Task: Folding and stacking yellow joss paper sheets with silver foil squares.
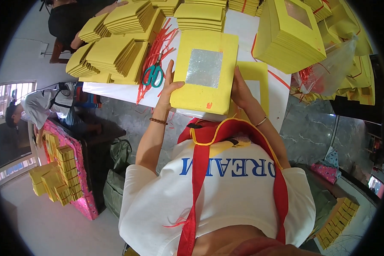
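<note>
Between my two hands stands a stack of yellow paper sheets (229, 55) with a square of silver foil (204, 68) on its top sheet. My left hand (168, 90) clasps the stack's left edge, thumb on the top. Against its right edge presses my right hand (241, 90), its fingers partly hidden. Under and right of the stack lies another yellow sheet (260, 71) with a pale square. Teal-handled scissors (152, 76) rest left of my left hand, beside a bundle of loose red strips (161, 40).
Folded yellow paper bundles (115, 53) fill the left of the white table (115, 90). A tall yellow stack (286, 42) and a clear plastic bag (333, 68) are at right. Two people are nearby: one in black (68, 21), one in white (47, 104) by a pink-covered table (87, 200).
</note>
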Action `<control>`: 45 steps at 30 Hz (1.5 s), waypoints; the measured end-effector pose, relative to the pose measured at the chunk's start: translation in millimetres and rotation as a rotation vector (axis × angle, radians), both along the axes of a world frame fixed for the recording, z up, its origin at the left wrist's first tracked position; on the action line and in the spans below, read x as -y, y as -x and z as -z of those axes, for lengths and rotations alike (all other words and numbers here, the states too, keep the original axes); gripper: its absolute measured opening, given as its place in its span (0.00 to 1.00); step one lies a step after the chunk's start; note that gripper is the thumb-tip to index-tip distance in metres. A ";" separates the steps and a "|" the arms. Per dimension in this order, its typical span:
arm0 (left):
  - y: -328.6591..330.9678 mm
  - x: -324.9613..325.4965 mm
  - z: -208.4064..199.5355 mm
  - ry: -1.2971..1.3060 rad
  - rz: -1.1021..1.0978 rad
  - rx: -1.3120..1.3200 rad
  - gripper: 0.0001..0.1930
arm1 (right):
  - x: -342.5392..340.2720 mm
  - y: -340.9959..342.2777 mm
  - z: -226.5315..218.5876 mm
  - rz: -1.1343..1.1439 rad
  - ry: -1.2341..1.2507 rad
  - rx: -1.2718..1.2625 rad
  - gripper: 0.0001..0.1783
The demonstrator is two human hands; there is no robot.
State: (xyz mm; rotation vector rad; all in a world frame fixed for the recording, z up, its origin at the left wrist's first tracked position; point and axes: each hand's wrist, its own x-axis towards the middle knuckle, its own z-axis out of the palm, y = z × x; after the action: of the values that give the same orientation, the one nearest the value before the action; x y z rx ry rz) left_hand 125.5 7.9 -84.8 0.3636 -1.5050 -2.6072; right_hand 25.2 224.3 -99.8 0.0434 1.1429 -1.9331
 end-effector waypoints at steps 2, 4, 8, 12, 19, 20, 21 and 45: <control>1.9 1.5 -0.3 -0.004 -0.001 -0.016 0.46 | 0.5 -1.8 0.5 0.033 -0.027 -0.015 0.42; 3.2 3.0 -3.0 -0.004 0.001 -0.034 0.46 | 0.5 1.1 2.9 -0.022 0.071 -0.081 0.42; 6.7 8.8 -5.6 0.070 -0.044 -0.062 0.45 | -1.9 10.2 1.4 -0.042 0.164 -0.018 0.41; 15.6 12.2 -22.1 0.064 0.001 -0.004 0.39 | 10.4 18.7 -10.8 -0.040 0.061 -0.018 0.31; 24.6 15.1 -22.4 0.017 0.026 -0.136 0.36 | 18.2 29.7 -27.3 0.035 0.039 -0.074 0.32; 23.2 9.9 -24.6 0.019 -0.044 -0.142 0.38 | 14.8 34.2 -25.6 0.036 0.038 -0.072 0.32; 23.2 6.4 -27.6 0.022 -0.114 -0.150 0.40 | 10.2 40.5 -27.6 -0.024 0.040 -0.051 0.29; -88.3 -33.4 16.8 -1.227 0.023 -0.325 0.46 | 66.5 98.0 -139.2 -0.970 -0.172 0.019 0.40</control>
State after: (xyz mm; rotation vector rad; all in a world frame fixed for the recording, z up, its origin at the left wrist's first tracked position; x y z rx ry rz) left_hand 213.8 41.3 -101.6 -0.0239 0.3058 -3.0433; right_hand -72.8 157.8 39.4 -0.3404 1.0338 -0.9718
